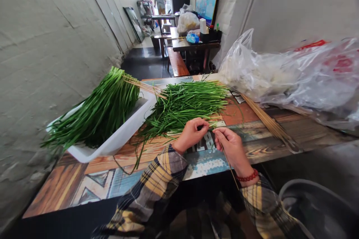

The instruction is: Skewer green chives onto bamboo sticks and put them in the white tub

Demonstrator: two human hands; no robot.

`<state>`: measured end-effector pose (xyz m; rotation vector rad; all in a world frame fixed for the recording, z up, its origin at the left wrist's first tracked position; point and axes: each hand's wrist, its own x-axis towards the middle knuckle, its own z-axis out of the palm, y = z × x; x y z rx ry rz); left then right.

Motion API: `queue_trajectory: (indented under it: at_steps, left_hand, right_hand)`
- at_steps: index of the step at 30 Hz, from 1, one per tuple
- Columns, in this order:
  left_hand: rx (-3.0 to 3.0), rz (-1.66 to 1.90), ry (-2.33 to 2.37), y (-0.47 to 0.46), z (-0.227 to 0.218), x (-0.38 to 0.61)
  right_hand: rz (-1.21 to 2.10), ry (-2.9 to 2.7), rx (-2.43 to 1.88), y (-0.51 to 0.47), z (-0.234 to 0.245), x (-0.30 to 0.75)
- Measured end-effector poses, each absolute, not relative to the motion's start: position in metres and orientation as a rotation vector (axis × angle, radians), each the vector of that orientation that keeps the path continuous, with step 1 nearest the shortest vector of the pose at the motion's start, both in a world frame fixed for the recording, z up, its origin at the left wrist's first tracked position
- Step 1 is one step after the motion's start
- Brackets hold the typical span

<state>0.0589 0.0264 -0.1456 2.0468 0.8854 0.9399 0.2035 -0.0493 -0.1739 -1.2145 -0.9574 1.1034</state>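
Left hand [192,133]: I see it pinched on a chive stalk [211,126], low over the table [280,134].
Right hand [232,146]: gripping a bamboo skewer [227,161], its tip at the stalk.
Chive pile [185,104]: just beyond both hands.

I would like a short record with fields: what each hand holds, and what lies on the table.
left: left hand pinches a chive stalk
right: right hand holds a thin skewer
middle: loose chives in a pile
left side: white tub holding bundled chives
right side: skewer bundle beside a plastic bag
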Motion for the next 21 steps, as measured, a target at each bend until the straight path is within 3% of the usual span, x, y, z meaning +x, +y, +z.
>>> queue_trajectory:
  at_steps: [21]
  left_hand:
    - [2.062, 0.921, 0.836, 0.0274, -0.146, 0.0576]
  right_hand:
    - [0.899, -1.098, -1.382, -0.0496, -0.1711, 0.2003]
